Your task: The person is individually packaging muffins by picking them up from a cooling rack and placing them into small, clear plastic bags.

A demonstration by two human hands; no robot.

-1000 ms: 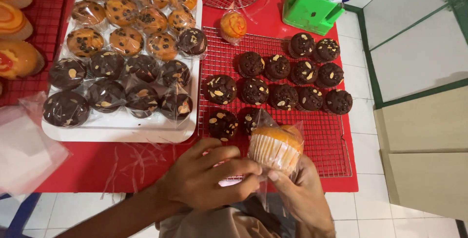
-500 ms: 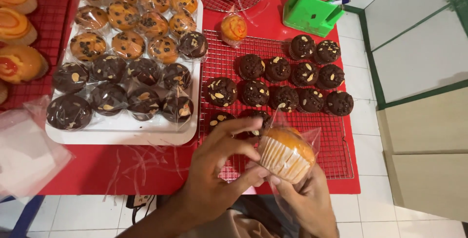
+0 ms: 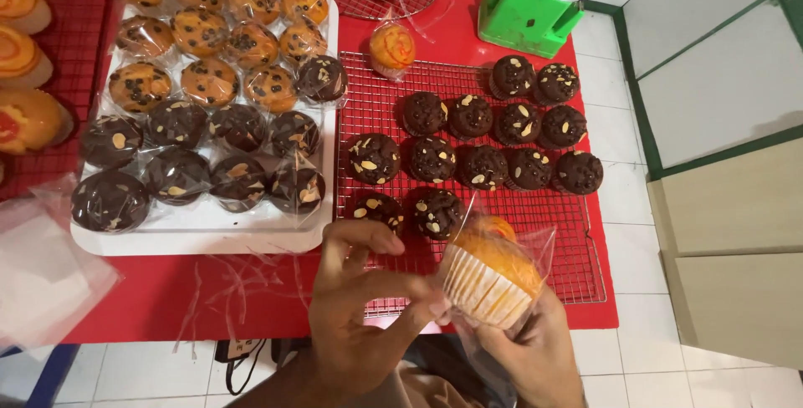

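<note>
My right hand [image 3: 531, 349] holds an orange muffin [image 3: 492, 272] in a white paper cup, wrapped in a clear plastic bag, over the table's front edge. My left hand [image 3: 360, 316] pinches the bag at the muffin's left side, thumb and fingers on the plastic. Just beyond my hands, several bare chocolate muffins [image 3: 435, 160] topped with almond slices sit on a wire cooling rack [image 3: 577, 249].
A white tray [image 3: 209, 232] at left carries several bagged chocolate and chocolate-chip muffins. One bagged orange muffin [image 3: 391, 47] stands behind the rack. A green pen holder [image 3: 527, 11] is at the back right, clear bags [image 3: 42, 274] lie at the left edge, a red cloth covers the table.
The bagged muffin has tilted and shifted right and slightly up. My left hand has come off the top of it and now pinches the bag at its left side.
</note>
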